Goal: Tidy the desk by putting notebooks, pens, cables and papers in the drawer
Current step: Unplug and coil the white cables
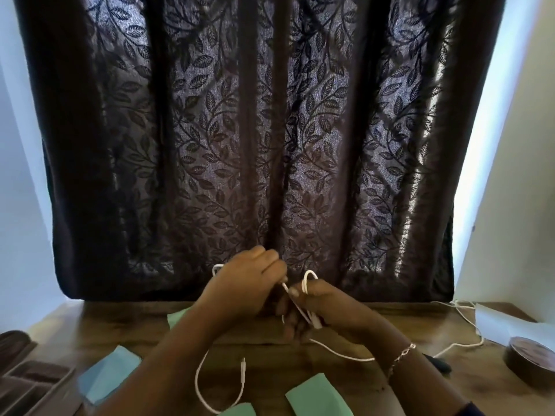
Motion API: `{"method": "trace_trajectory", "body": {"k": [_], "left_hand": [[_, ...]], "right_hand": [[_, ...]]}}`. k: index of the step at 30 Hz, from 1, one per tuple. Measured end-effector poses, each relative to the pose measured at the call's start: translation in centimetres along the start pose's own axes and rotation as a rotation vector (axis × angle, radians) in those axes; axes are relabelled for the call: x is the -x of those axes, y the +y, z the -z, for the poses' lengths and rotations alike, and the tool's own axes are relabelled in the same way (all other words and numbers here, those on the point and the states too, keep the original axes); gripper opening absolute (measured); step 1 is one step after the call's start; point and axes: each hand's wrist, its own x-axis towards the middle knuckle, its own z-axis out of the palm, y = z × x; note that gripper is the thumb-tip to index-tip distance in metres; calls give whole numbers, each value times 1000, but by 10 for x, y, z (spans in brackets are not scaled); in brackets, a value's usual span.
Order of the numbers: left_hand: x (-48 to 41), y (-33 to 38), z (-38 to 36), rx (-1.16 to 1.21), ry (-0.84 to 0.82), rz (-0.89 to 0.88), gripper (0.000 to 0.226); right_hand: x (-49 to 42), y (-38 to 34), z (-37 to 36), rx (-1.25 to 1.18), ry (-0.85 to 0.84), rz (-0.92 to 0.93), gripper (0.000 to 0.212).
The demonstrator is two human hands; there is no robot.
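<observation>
We log a dark brown curtain (210, 145) with a leaf-and-vine pattern all over. White cable (242, 370). Counter (285, 379) is brown wood grain. Mint green papers (318, 397), one light blue paper (111, 373), and a white sheet (504, 322) far right. Bracelet (401, 357) is pale metallic. Round tin (531, 360) is dark brown, tray (36, 382) grey-brown. Wall (18, 145) is pale bluish white.

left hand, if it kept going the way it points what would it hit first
Probably the right hand, which sits just beyond the left hand, both gripping the white cable. Behind that hangs the dark curtain, though depth is hard to judge.
</observation>
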Motion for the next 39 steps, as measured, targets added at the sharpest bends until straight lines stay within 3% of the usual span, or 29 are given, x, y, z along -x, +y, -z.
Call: {"method": "trace_trajectory", "body": {"k": [3,5,7,9,11,13,16,20,23,25,26,28,31,34,36,37,39], "left_hand": [[-8,8,5,42,58,-4,21],[-10,16,3,152,109,60,24],[-11,23,1,404,159,120,28],[-13,30,-3,730,185,215,29],[-13,39,-15,986,149,321,27],[-13,47,-26,1146,80,405,22],[-6,54,-32,982,84,430,29],[10,53,-23,686,29,392,38],[8,45,-7,517,12,346,38],[0,37,5,417,83,275,29],[-5,33,10,402,103,252,28],[-13,25,14,375,110,208,33],[-23,21,11,390,169,163,43],[-29,25,0,504,192,170,40],[-30,31,-7,635,179,231,33],[-29,33,-18,729,151,298,33],[-23,37,-34,950,73,474,30]], "right_hand": [[5,-1,-6,-220,-295,-37,46],[7,2,-14,-411,-483,55,48],[6,2,-24,-640,-660,222,49],[7,-6,-34,-850,-719,364,51],[6,-14,-38,-1017,-650,523,50],[3,-17,-30,-1069,-445,654,50],[4,-32,-12,-939,-24,766,54],[15,-34,22,-522,497,749,49],[20,-27,32,132,691,589,30],[23,-24,25,452,678,401,24],[24,-24,21,491,594,304,27],[27,-27,13,366,410,110,48],[32,-24,1,-77,141,-65,60],[28,-11,-9,-443,-65,-91,79],[25,-11,-13,-636,-159,34,73],[24,-15,-19,-693,-195,180,62],[22,-21,-22,-760,-10,323,48]]}}
